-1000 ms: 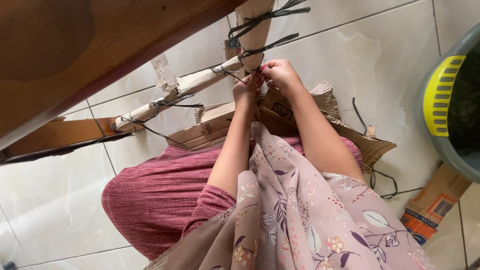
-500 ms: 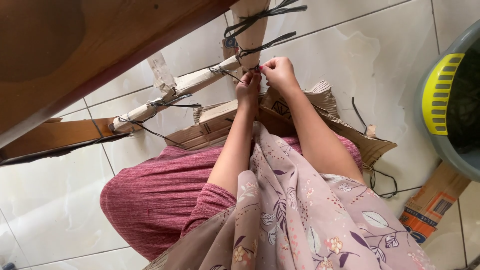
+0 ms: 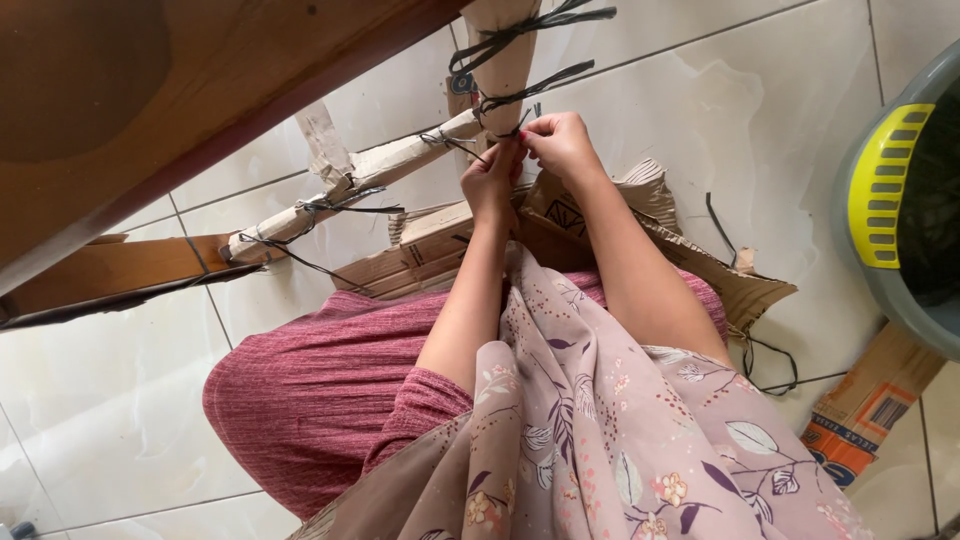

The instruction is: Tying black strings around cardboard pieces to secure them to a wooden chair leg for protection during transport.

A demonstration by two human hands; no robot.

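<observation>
Both your hands, left [image 3: 492, 178] and right [image 3: 562, 145], pinch the thin black plastic tie [image 3: 503, 128] on the paper-wrapped wooden furniture leg [image 3: 500, 60]: mid-tying, next likely cinch tight.

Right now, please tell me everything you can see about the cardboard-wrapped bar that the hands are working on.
The bar is a long, thin piece wrapped in brown cardboard, lying at a slant above the white tile floor. Black ties bind it at several places, with loose ends sticking out. Its upper end meets a second wrapped post, also tied. The left hand and right hand pinch a tie at that joint. Its lower end reaches a wooden beam.
</observation>
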